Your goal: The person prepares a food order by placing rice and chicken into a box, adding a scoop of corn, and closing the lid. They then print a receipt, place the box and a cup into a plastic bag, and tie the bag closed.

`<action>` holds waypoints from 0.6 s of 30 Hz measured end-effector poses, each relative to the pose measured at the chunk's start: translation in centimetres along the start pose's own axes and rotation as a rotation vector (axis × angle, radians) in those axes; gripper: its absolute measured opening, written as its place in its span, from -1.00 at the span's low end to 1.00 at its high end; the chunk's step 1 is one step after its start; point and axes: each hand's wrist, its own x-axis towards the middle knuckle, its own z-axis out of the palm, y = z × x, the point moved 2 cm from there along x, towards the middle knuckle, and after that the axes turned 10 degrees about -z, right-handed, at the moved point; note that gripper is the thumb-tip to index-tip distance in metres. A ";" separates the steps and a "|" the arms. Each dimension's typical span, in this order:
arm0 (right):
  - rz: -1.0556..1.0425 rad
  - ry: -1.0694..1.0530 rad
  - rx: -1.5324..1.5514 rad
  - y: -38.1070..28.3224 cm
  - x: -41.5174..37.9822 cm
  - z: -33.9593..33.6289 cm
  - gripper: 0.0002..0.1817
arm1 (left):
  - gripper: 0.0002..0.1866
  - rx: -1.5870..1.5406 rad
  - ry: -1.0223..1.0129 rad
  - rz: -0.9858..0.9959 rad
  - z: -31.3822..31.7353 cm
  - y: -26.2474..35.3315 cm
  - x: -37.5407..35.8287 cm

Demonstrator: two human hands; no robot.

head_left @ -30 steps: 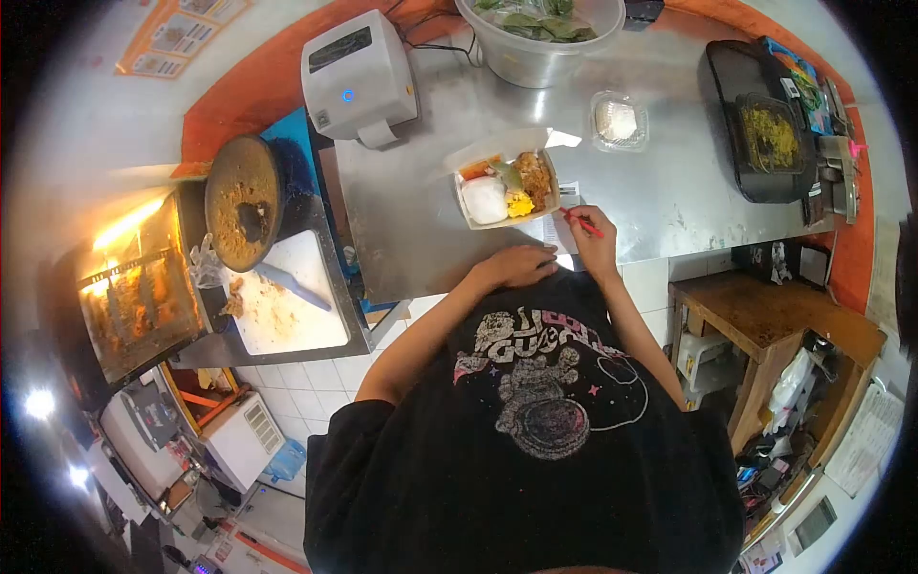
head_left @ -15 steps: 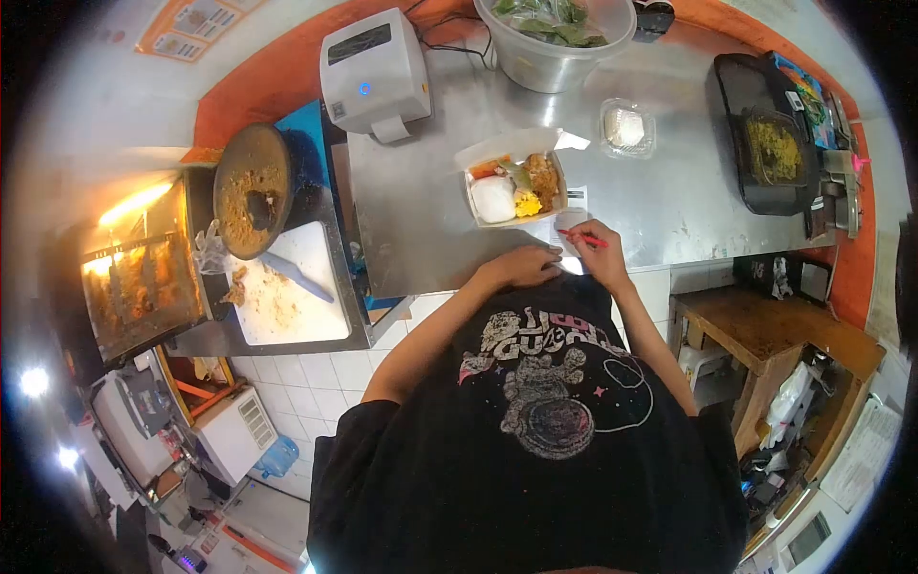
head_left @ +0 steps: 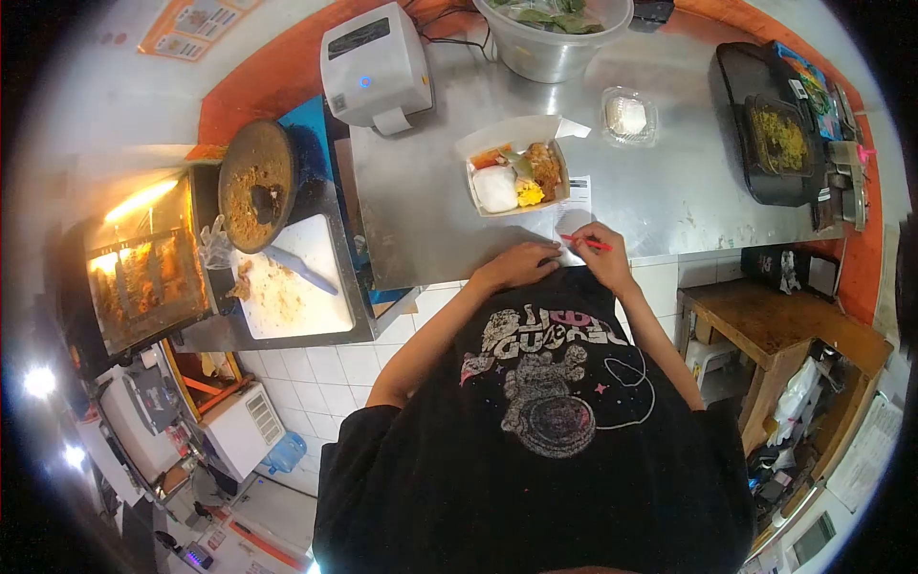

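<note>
A red pen (head_left: pixel 590 243) is in my right hand (head_left: pixel 603 251), its tip over a white paper slip (head_left: pixel 575 197) at the front edge of the steel table (head_left: pixel 421 206). My left hand (head_left: pixel 527 264) lies on the table edge beside the slip, fingers stretched toward the pen and holding nothing that I can see. Just beyond my hands stands an open food box (head_left: pixel 516 209) with rice (head_left: pixel 495 189), a yellow food (head_left: pixel 530 195) and browned food (head_left: pixel 546 168). Part of the slip is under or behind the box.
A label printer (head_left: pixel 376 72) and a large bowl (head_left: pixel 555 48) of leaves stand at the back. A clear container (head_left: pixel 629 116) is right of the box. At the left are a cutting board (head_left: pixel 301 297) with a knife (head_left: pixel 298 271) and a round pan (head_left: pixel 256 187).
The slip shows more of its printed part beside the food box. My right hand and the pen are slightly lower and to the right. The whole view has shifted a little.
</note>
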 end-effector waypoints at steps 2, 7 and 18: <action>-0.015 -0.065 -0.011 1.2 -0.5 0.5 -0.92 | -0.55 0.005 -0.013 -0.007 -0.1 -0.2 0.0; -0.202 0.226 -0.273 0.8 0.5 -0.9 -0.71 | -0.61 -0.009 0.023 -0.029 -1.9 0.9 -0.7; -0.452 -0.065 -0.617 -9.4 13.9 -1.1 -0.28 | -0.28 -0.264 0.771 -0.153 -17.0 4.2 -3.6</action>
